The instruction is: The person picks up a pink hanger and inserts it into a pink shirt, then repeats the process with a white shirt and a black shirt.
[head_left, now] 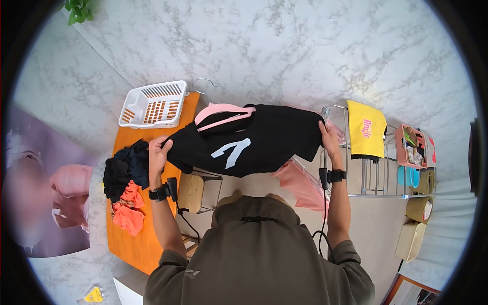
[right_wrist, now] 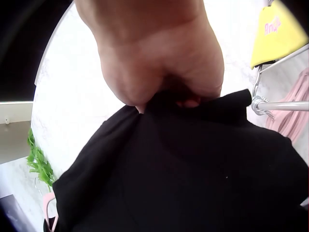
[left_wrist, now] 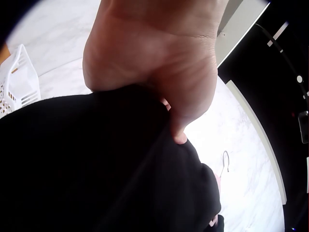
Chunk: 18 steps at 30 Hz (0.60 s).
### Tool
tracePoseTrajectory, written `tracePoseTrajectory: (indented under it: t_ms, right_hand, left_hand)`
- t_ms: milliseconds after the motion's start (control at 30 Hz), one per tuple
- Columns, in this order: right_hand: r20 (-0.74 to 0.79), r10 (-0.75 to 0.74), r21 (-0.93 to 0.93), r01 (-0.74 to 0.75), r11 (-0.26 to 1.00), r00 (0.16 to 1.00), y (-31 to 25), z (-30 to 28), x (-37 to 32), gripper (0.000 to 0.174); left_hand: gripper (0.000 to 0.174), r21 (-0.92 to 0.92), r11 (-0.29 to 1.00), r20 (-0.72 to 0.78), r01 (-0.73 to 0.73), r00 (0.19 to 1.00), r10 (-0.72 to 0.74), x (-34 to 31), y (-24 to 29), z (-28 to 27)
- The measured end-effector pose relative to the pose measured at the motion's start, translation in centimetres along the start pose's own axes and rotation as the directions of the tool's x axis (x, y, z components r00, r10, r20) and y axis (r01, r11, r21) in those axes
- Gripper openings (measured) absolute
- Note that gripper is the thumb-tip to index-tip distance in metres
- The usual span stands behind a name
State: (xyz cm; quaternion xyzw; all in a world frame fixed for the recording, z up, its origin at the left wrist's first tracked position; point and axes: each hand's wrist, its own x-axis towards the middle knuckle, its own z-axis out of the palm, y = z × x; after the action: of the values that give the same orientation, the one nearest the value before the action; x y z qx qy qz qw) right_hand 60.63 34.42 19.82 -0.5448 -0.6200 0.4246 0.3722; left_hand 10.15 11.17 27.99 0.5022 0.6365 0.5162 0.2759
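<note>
A black T-shirt (head_left: 274,137) with a white print is stretched out between the two hands. A pink hanger (head_left: 223,108) sits in its neck opening, its metal hook pointing up past the orange table's corner. At the shirt's left end, the left hand (head_left: 158,152) pinches the cloth; in the left wrist view its thumb (left_wrist: 179,137) lies over the black fabric. The right hand (head_left: 330,138) grips the opposite end, with the cloth bunched under the palm in the right wrist view. The shirt's underside is hidden.
On the orange table (head_left: 132,254) are a white basket (head_left: 178,119) and piles of dark clothes (head_left: 127,165) and coral clothes (head_left: 129,216). A metal rack (head_left: 356,195) at right bears a yellow cloth (head_left: 366,129) and a pink bin (head_left: 399,147). A wooden stool (head_left: 190,193) stands below.
</note>
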Motion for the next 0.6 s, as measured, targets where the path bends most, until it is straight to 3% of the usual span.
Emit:
tracePoseTrajectory:
  t_ms: [67,200,267,300,367,500,567,600]
  right_hand:
    - [-0.013,-0.054,0.044,0.055,0.998,0.998,-3.0,0.6,-1.0,0.041]
    - [0.003,-0.006,-0.076,0.006,0.997,1.0,2.8,0.2,1.7,0.038]
    - [0.033,0.13,-0.088,-0.127,0.988,0.991,4.7,0.1,2.7,0.033]
    - [0.036,0.129,-0.09,-0.126,0.988,0.991,4.9,0.5,2.5,0.033]
    - [-0.286,-0.154,-0.099,0.131,0.986,0.946,4.4,2.4,1.9,0.029]
    - [-0.17,-0.18,-0.057,0.172,0.983,0.969,-6.9,4.4,-2.8,0.027]
    - [-0.039,-0.537,-0.23,0.516,0.825,0.843,-8.7,5.9,-3.5,0.029]
    - [-0.039,-0.538,-0.226,0.517,0.826,0.842,-9.4,6.7,-3.6,0.029]
  left_hand:
    - [0.019,-0.008,1.0,-0.003,0.003,1.0,-0.004,0.0,0.0,-0.1]
    - [0.017,-0.02,0.999,0.04,0.026,0.999,-0.025,-0.3,0.5,-0.3]
    - [0.016,-0.031,0.998,0.058,0.046,0.997,-0.044,-0.4,1.0,-0.3]
    - [0.015,-0.01,0.999,0.066,0.052,0.997,-0.051,-0.5,1.3,-0.2]
    - [0.014,0.011,0.998,0.063,0.056,0.996,-0.057,-0.2,1.3,-0.1]
    - [0.012,0.042,0.996,0.098,0.075,0.992,-0.079,-0.4,0.6,0.7]
    - [0.01,0.041,0.997,0.123,0.068,0.99,-0.072,-0.3,0.5,1.3]
    - [0.01,0.045,0.997,0.121,0.067,0.99,-0.072,-0.1,0.7,1.6]
